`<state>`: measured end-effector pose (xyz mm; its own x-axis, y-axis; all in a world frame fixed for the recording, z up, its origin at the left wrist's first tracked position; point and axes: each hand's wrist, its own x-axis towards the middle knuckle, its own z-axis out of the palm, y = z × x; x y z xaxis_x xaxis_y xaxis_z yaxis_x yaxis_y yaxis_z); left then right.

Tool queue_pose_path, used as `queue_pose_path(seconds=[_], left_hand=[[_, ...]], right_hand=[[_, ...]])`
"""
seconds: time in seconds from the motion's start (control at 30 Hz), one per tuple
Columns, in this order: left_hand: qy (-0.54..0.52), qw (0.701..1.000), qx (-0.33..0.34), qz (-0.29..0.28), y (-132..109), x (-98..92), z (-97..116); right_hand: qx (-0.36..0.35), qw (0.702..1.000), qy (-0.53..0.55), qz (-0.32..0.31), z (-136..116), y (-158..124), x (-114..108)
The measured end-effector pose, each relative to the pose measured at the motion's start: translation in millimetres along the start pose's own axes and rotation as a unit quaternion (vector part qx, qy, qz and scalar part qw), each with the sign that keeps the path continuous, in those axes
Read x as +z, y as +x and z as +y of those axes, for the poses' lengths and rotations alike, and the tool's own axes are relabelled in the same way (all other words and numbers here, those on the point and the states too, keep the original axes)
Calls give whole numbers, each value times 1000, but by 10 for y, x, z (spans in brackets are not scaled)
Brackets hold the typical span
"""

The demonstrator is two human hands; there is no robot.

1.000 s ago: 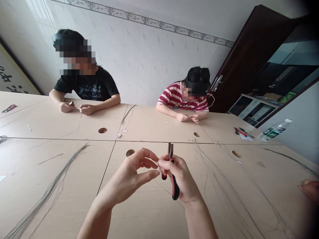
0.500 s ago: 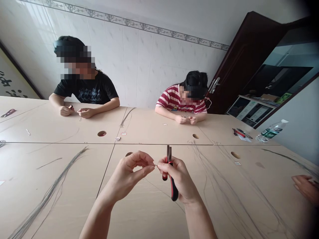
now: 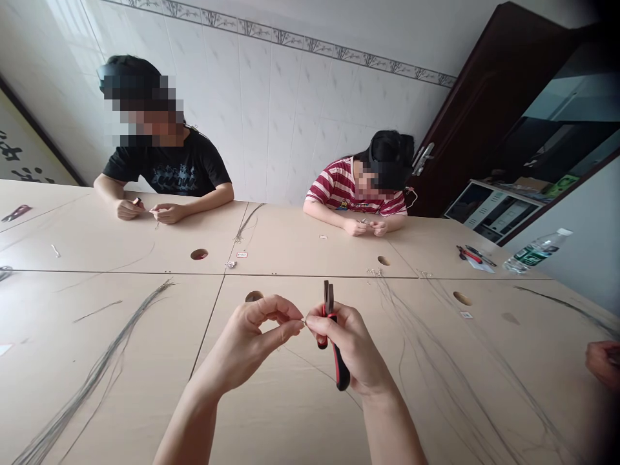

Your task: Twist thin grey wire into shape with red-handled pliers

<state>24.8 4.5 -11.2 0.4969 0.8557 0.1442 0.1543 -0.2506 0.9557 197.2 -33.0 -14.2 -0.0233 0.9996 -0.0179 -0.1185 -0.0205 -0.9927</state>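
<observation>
Above the table in front of me, my left hand (image 3: 254, 342) pinches a tiny piece (image 3: 304, 321) between thumb and fingertips; it is too small to name exactly. A thin grey strand (image 3: 322, 373) trails down to the right from below these fingers. My right hand (image 3: 356, 342) is wrapped round pliers (image 3: 342, 371) with black and red handles, their jaws pointing up and away from me. The thumb and forefinger of that hand meet the left fingertips at the tiny piece. Whether the strand joins the piece is hidden.
A bundle of thin strands (image 3: 116, 345) lies left, with looser strands (image 3: 426, 349) right. Two people (image 3: 169, 168) sit across the table (image 3: 276, 413). Another person's hand (image 3: 602, 363) shows at the right edge. A water bottle (image 3: 535, 255) stands near red-handled tools (image 3: 469, 255).
The view has shifted slightly. Both my hands keep nearly the same pose, with the fingertips now a little closer together at the tiny piece. The other person's hand at the right sits further out.
</observation>
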Motion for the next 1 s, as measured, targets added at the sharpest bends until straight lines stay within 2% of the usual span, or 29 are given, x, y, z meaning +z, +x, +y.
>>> queue_pose_path(seconds=[0.27,0.53,0.8,1.0], left_hand=[[5,1000,-6,-17,1,4,-9],[-3,1000,1,6,31,-5,-11],[-50,999,3,17,7,-22,-29],[10,1000,1,14,24,-33,-22]], right_hand=[[1,1000,0,0,6,0,6],[6,1000,-13,3,-48,-32,31],[-20,999,-25,-11,21,-25,51],[-14,996,-93,-3,48,-19,7]])
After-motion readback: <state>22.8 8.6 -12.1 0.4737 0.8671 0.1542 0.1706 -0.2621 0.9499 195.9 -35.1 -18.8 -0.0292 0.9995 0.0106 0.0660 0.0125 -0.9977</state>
